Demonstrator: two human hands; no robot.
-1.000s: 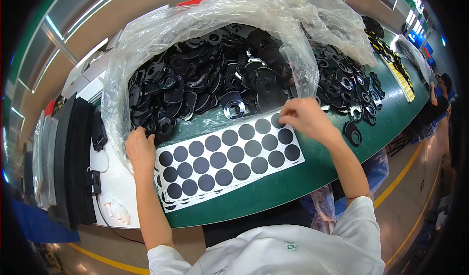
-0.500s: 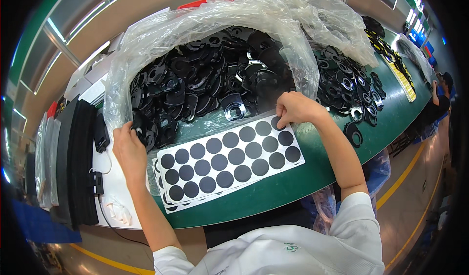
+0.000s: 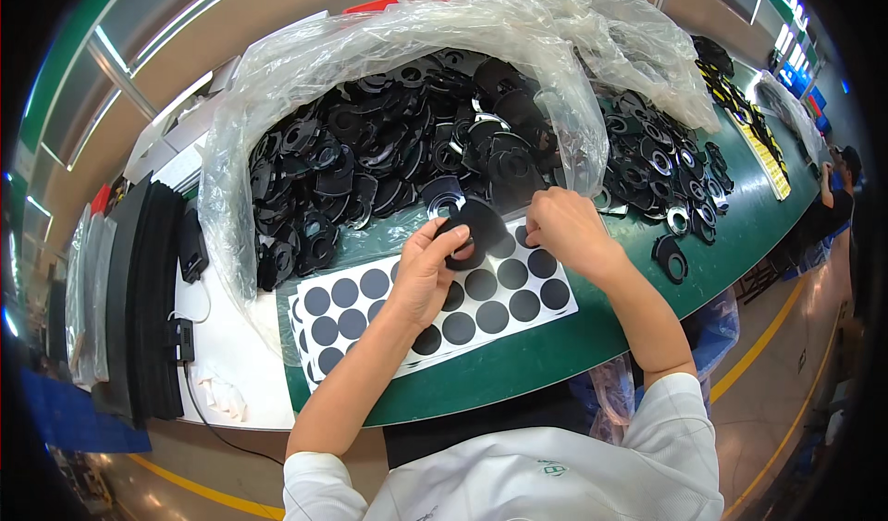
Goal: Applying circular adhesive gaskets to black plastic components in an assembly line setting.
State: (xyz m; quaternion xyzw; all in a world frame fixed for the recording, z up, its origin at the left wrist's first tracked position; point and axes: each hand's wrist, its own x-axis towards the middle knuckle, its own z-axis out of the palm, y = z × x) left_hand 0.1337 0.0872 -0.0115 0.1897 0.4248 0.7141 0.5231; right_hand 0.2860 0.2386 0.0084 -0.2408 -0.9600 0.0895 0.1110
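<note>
My left hand (image 3: 427, 276) holds a black round plastic part (image 3: 476, 229) above a white backing sheet (image 3: 435, 310) covered with several black round stickers. The sheet lies on the green table (image 3: 555, 354). My right hand (image 3: 564, 229) is pinched close against the part's right edge; what lies between its fingertips is too small to tell. Just behind both hands lies a big heap of similar black parts (image 3: 388, 160) inside an open clear plastic bag (image 3: 305, 68).
More loose black parts (image 3: 661, 169) are spread on the table to the right, one (image 3: 671, 257) lying apart. Black flat panels (image 3: 139, 299) stand at the left beside a small black device (image 3: 191, 243) with a cable. Another person (image 3: 837, 192) stands at the far right.
My left hand has moved from the sheet's left end to its middle and now holds a black round part. My right hand has shifted a little to meet it.
</note>
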